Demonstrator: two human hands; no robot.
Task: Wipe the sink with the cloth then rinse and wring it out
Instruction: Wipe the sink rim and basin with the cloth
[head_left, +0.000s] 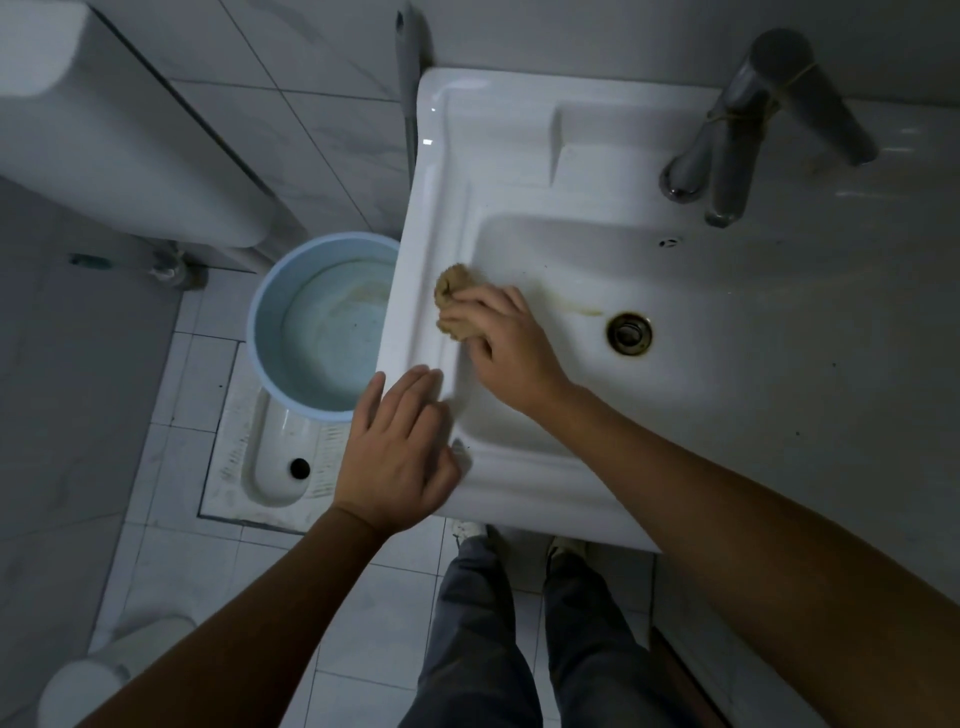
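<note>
A white ceramic sink (727, 374) fills the right of the view, with a brass drain (629, 332) and a yellowish stain just left of it. My right hand (506, 348) presses a bunched tan cloth (451, 299) against the sink's left inner edge. Fingers cover most of the cloth. My left hand (400, 452) rests flat, fingers apart, on the sink's front left corner and holds nothing. A chrome tap (737, 130) stands at the back right, with a yellow band tied around it. No water runs from it.
A light blue bucket (270, 322) stands on the floor left of the sink, partly over a white squat toilet pan (280, 467). A white cistern (104, 130) hangs at upper left. A grey handle (408, 67) leans behind the sink. My legs and shoes (467, 530) are below the sink's front edge.
</note>
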